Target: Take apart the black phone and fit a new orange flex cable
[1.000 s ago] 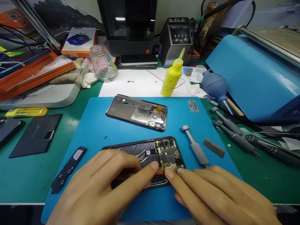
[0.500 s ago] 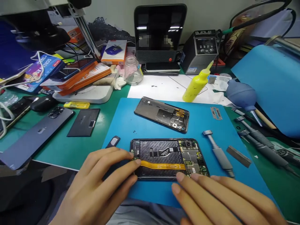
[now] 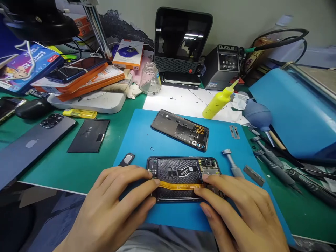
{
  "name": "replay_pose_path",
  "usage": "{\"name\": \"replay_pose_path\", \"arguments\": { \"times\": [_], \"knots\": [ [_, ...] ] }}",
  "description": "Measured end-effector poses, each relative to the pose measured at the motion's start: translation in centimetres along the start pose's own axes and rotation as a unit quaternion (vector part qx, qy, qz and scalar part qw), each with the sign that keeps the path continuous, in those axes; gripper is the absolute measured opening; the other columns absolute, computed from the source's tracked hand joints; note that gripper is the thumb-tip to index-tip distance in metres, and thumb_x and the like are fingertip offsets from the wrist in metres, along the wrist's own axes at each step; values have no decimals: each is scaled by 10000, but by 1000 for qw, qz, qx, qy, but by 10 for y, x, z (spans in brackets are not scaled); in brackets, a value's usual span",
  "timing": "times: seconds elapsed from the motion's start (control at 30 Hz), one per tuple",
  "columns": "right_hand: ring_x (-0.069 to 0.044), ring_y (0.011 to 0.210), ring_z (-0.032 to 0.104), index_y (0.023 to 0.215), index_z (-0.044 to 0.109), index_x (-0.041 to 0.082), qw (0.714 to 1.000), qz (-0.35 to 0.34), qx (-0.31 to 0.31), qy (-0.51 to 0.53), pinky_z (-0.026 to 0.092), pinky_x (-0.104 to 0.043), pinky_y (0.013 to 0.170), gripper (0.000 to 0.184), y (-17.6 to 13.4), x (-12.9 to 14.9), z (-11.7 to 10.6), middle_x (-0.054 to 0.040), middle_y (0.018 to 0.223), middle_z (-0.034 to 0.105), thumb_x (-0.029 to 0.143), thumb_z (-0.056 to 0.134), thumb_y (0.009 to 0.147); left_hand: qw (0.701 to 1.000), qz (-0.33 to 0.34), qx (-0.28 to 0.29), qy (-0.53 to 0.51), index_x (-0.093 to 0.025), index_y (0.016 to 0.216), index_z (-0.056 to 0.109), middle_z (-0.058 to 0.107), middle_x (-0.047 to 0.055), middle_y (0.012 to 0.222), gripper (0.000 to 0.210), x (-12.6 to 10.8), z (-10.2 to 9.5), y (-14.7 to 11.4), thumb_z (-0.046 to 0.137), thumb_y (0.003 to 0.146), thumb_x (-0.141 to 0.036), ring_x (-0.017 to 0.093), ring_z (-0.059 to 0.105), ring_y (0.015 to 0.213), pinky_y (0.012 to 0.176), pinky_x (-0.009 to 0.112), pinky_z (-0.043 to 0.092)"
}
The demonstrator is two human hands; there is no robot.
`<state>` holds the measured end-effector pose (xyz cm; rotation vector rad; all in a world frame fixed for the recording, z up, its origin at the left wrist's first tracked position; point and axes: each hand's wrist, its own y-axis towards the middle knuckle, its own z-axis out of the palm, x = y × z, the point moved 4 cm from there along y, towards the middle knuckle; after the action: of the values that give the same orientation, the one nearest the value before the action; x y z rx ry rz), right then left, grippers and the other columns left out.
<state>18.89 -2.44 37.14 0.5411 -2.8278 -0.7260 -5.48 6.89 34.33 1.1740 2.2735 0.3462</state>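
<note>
Here, blue mat (image 3: 136, 140) on green bench (image 3: 65, 168), both hands' grip open, fingertips on opened phone (image 3: 181, 169).

Your view is evenly bright from overhead light; soft shadows fall under your left hand (image 3: 115, 206) and right hand (image 3: 241, 213). Beyond them, the screen (image 3: 183, 35) shows glare; edges bow, corners blur.

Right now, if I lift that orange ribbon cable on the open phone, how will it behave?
The orange ribbon cable looks thin and flat, so probably floppy and very light. It spans the open phone between both hands' fingertips, so a hard tug might crease or tear it.
</note>
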Motion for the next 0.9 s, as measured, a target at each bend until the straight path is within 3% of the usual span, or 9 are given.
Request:
{"name": "replay_pose_path", "arguments": {
  "times": [0.13, 0.27, 0.47, 0.9],
  "knots": [
    [-242, 1332, 632, 1315, 743, 144, 1000, 25, -3, 14, 430, -425, 1274, 254, 6, 0, 2, -147, 1323, 726, 55, 653, 1096, 1000, -5, 14, -18, -240, 1442, 635, 742, 55, 1333, 303, 4, -5, 0, 639, 1160, -129, 197, 629, 1326, 1199, 327, 437],
    [-218, 1241, 687, 1333, 776, 179, 1000, 12, 9, 16, 490, -382, 1172, 252, 17, -2, 6, -96, 1266, 787, 103, 687, 1110, 998, -29, 52, -19, -280, 1478, 638, 751, 13, 1361, 286, 7, -10, 4, 627, 1194, -247, 177, 661, 1322, 1221, 281, 439],
    [-173, 969, 782, 1169, 811, 221, 999, -4, 8, 31, 573, -355, 902, 213, 38, -1, 1, -26, 1096, 855, 113, 629, 1145, 998, -20, 53, 2, -295, 1497, 669, 721, 32, 1361, 313, 2, -12, 16, 598, 1203, -214, 215, 680, 1256, 1193, 365, 483],
    [-176, 964, 786, 1142, 777, 205, 999, 3, 3, 41, 607, -343, 884, 177, 43, 4, 0, -34, 1058, 833, 123, 620, 1146, 999, -29, 30, -11, -237, 1327, 717, 720, 53, 1249, 215, -9, -14, 25, 559, 1200, -165, 256, 667, 1114, 1032, 416, 492]
  ]
}}
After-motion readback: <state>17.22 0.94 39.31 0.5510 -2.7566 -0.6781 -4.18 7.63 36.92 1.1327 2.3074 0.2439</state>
